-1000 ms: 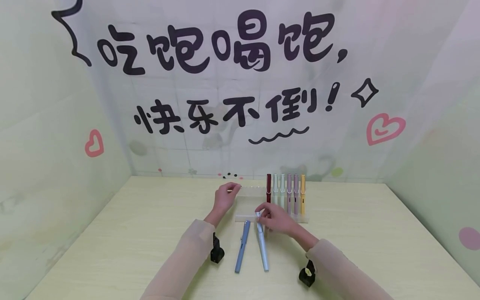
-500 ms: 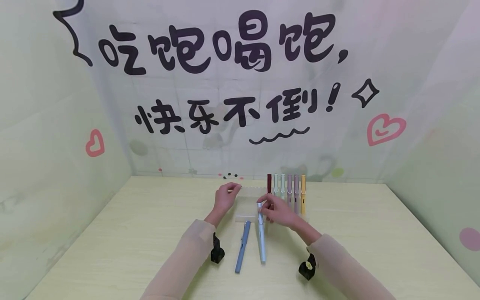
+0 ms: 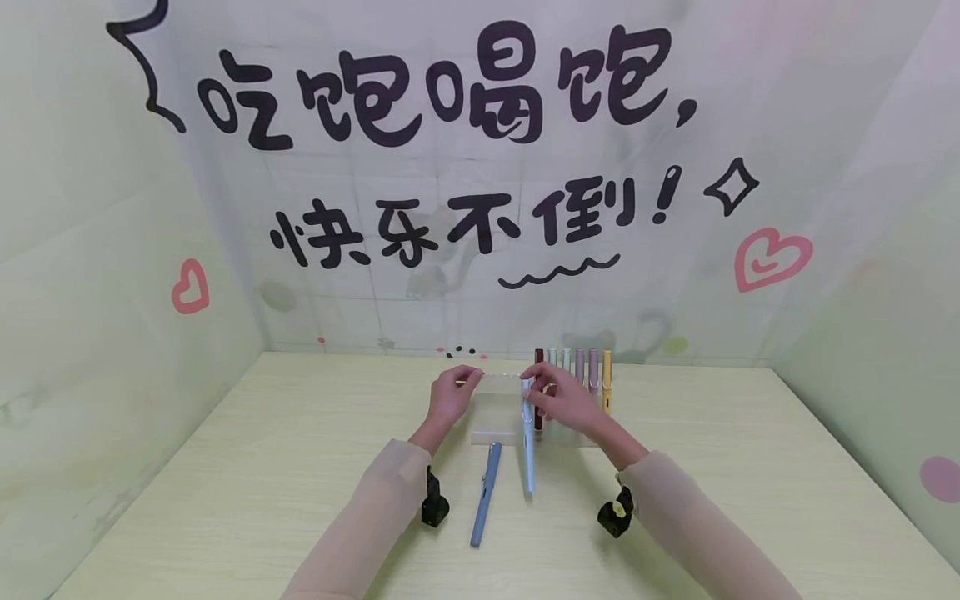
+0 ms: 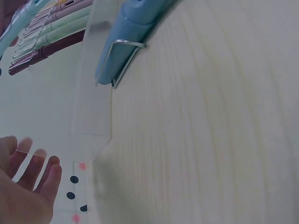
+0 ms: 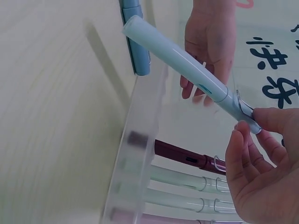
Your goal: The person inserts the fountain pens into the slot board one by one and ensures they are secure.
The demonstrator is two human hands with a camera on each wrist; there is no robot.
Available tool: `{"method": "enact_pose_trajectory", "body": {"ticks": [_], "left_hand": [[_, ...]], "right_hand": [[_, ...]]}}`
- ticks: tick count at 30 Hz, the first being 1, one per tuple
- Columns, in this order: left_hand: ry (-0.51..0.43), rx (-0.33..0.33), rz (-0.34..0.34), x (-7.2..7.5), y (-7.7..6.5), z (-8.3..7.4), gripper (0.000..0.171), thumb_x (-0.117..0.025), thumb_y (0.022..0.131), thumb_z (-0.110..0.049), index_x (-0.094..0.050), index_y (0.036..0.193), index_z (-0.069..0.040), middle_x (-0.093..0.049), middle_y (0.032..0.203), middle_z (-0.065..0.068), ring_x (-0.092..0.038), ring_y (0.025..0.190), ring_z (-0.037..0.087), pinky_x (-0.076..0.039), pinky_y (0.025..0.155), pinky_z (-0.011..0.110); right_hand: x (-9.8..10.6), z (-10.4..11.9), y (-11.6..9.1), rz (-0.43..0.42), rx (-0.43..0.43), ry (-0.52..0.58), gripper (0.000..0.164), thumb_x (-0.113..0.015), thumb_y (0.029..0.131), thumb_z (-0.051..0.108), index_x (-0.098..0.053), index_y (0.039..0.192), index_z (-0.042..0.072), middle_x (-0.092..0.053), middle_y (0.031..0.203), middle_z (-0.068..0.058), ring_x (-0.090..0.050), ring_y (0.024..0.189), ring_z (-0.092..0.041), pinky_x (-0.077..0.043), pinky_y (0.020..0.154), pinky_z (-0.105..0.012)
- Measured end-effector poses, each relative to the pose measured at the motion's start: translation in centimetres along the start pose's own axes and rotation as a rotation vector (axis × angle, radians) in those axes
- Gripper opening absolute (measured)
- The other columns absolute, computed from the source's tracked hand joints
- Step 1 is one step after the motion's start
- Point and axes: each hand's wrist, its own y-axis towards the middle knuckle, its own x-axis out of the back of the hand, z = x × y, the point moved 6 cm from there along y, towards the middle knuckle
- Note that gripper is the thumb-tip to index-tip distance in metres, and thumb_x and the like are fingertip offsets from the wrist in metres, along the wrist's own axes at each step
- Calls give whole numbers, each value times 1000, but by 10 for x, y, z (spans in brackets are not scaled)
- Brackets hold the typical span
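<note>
My right hand [image 3: 566, 400] pinches a light blue pen [image 3: 528, 458] by its clip end between thumb and fingers. The pen hangs steeply, its other end towards me, in front of a clear pen rack [image 3: 492, 437]. In the right wrist view the pen's barrel [image 5: 182, 63] slants well away from the rack's front ledge [image 5: 135, 140]. At the rack's upper left corner, my left hand [image 3: 452, 392] grips the clear edge, with fingers [image 4: 49, 179] showing through the plastic. A darker blue pen [image 3: 486, 496] lies on the table before the rack, clip end against its front.
On the rack's right part stand a dark red pen [image 3: 538, 417], pale green pens [image 5: 177, 177], purple pens [image 4: 60, 18] and a yellow pen [image 3: 607, 392]. Behind the table [image 3: 300, 467] hangs a printed cloth wall [image 3: 465, 317]. Each wrist carries a small black camera [image 3: 433, 504].
My right hand has lifted the light blue pen off the table and moved it back and slightly right, tilting it up towards the rack. The left hand stays at the rack's corner.
</note>
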Motion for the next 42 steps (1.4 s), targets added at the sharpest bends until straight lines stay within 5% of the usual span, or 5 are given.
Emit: {"method": "enact_pose_trajectory", "body": {"ticks": [8, 22, 34, 42], "left_hand": [[9, -4, 2, 0, 1, 1, 23, -55, 92, -19, -66, 98, 0, -65, 95, 12, -60, 91, 26, -51, 76, 35], [0, 5, 4, -1, 2, 1, 23, -55, 92, -19, -66, 100, -1, -65, 97, 12, -61, 92, 26, -50, 78, 35], [-9, 12, 9, 0, 2, 1, 23, -55, 92, -19, -65, 101, -1, -64, 98, 13, -60, 93, 27, -50, 79, 35], [-3, 4, 12, 0, 0, 2, 23, -54, 92, -19, -65, 102, 0, -64, 99, 13, -60, 94, 27, -50, 79, 35]], "right_hand": [[10, 4, 5, -44, -24, -16, 23, -59, 89, 8, -55, 111, 3, -56, 86, -11, -55, 68, -36, -52, 60, -45], [26, 12, 14, -100, 16, -33, 24, -57, 89, 8, -54, 113, 2, -58, 92, -14, -56, 70, -31, -50, 57, -29], [37, 15, 17, -208, 19, -13, 24, -60, 88, 11, -57, 111, 7, -60, 93, -13, -57, 73, -41, -50, 63, -52], [42, 18, 17, -275, 53, -37, 27, -59, 88, 13, -57, 113, 5, -61, 93, -13, -58, 70, -32, -51, 58, -34]]}}
